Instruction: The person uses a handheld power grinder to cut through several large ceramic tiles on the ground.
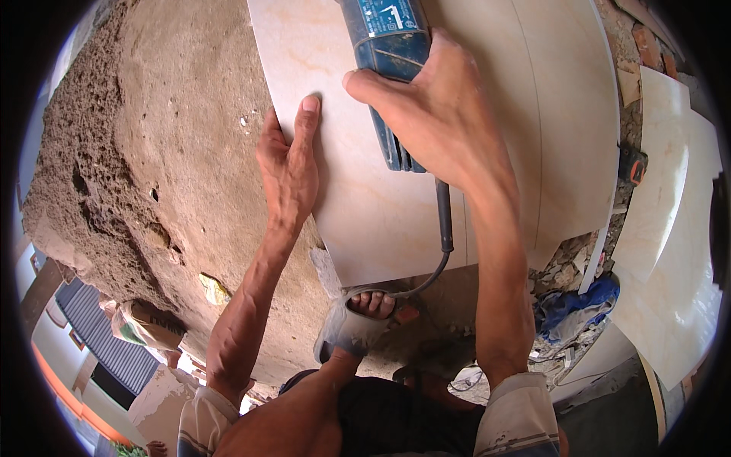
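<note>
A large cream marbled tile [365,228] lies in front of me, with thin straight lines drawn along its right part. My left hand [291,167] grips its left edge, thumb on top and the other fingers hidden underneath. My right hand [449,114] is wrapped around the body of a blue corded power tool [390,53] above the tile. The tool's front end lies beyond the upper rim, so its working part cannot be seen. From the tool's rear a black cord [445,217] runs down toward my sandalled foot [354,324].
Rough sandy ground [190,137] rises on the left. More cream tiles [659,179] lie at the right, beside a black and orange tape measure [633,164]. A blue cloth [582,305] rests on rubble at the lower right. A sack [148,324] stands lower left.
</note>
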Tool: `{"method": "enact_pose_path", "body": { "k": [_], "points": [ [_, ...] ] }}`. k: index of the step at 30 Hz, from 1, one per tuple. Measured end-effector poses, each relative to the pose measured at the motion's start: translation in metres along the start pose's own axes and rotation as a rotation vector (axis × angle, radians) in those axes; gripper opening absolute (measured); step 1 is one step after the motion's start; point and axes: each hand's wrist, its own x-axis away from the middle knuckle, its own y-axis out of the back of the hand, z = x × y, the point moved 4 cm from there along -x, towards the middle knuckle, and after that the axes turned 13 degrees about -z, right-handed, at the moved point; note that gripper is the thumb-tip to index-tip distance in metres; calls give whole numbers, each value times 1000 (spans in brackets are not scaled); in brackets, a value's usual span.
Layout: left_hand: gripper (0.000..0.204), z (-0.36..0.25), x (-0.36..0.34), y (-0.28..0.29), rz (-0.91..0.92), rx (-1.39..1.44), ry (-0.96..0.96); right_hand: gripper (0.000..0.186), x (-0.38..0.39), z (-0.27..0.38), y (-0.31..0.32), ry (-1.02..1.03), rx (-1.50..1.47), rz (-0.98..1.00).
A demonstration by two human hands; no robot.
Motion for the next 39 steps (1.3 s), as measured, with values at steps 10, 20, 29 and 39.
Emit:
{"method": "enact_pose_path", "body": {
  "k": [10,20,29,39],
  "points": [
    [57,3,0,5,41,-80,50,49,9,-4,3,-32,-11,27],
    [60,15,-3,6,17,-37,25,51,21,-6,8,-44,23,22],
    [57,10,-1,4,-20,-21,-22,50,32,-12,11,-55,-3,17],
    [52,18,-2,10,-47,-53,-57,46,43,-16,12,-64,-14,33]
  ]
}}
